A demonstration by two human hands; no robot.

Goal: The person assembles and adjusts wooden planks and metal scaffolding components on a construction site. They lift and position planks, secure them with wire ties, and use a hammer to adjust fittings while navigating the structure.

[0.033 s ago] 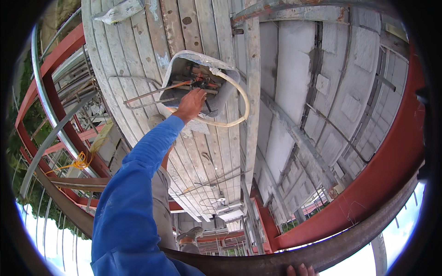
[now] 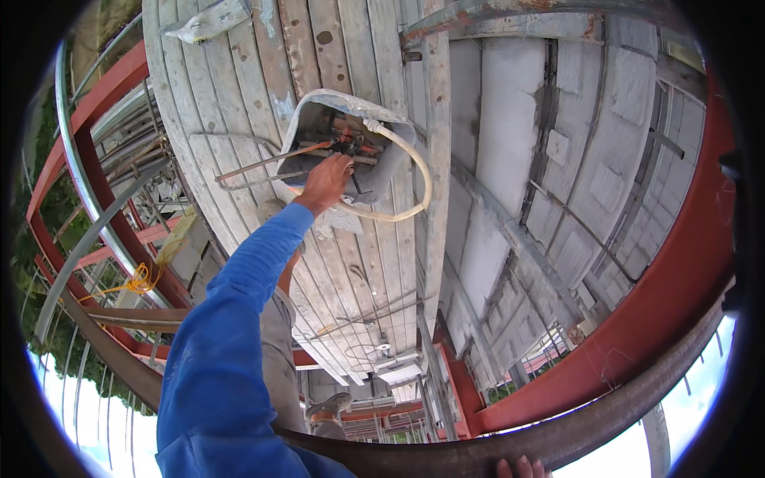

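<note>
Inside the bucket (image 2: 339, 99), jumbled tools (image 2: 357, 145), just beyond left-hand fingers (image 2: 343, 165)

Grey bucket (image 2: 390, 177) w/ beige looped handle (image 2: 428, 171), misc. tools (image 2: 363, 159) inside, on planks (image 2: 187, 88)

Open-air scaffold beside a grey wall

A platform (image 2: 239, 88) of worn, stained wooden planks runs lengthwise. To its right stands a rough, patchy grey wall (image 2: 506, 143). A thick red beam (image 2: 621, 346) curves across the lower right; another red frame (image 2: 96, 95) rises at left, near a tangled yellow rope (image 2: 139, 280). Daylight comes from a bright, cloudy sky (image 2: 697, 406), with green foliage (image 2: 68, 350) at far left.
</note>
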